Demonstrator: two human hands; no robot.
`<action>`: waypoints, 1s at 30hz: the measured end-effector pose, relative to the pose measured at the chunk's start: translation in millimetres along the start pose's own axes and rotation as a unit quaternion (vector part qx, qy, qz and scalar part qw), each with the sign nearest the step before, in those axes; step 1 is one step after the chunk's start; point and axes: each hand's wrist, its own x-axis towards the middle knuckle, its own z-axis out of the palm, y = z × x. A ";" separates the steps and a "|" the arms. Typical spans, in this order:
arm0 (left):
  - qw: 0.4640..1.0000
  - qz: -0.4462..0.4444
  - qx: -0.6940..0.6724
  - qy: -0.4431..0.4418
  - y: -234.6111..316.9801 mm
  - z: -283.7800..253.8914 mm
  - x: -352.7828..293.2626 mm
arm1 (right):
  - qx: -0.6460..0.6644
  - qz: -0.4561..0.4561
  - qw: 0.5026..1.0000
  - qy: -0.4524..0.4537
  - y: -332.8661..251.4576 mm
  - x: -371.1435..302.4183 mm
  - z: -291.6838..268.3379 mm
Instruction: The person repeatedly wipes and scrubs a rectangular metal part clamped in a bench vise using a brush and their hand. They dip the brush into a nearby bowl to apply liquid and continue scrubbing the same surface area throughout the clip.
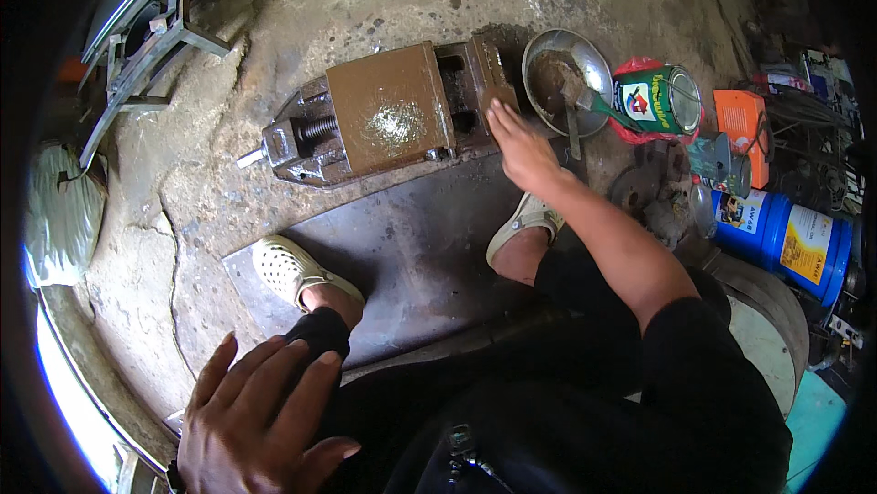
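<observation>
A heavy machine vise (388, 115) lies on the floor in front of me, with a broad brown plate, a dark screw and a bare metal shaft end at its left. At its right end my right hand (528, 151) presses its fingers, held close together, on a small brown flat piece (498, 99) against the vise. Whether that piece is a folded sheet is hard to make out. Close to my left knee, my left hand (256, 416) is spread and holds nothing. Right of the vise sits a metal bowl (598, 60) with a brush (603, 108) lying across it.
Beside the bowl stand a green paint can (653, 101) on red plastic and a smaller can (717, 163). Further right are an orange box (742, 128) and a blue bucket (776, 238). My feet rest on a dark metal sheet (411, 256). A metal frame (151, 46) stands far left.
</observation>
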 end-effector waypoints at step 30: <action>0.998 0.049 0.028 0.033 17.6 1.1 -9.7 | 0.048 0.083 0.979 0.178 -15.6 -29.3 36.1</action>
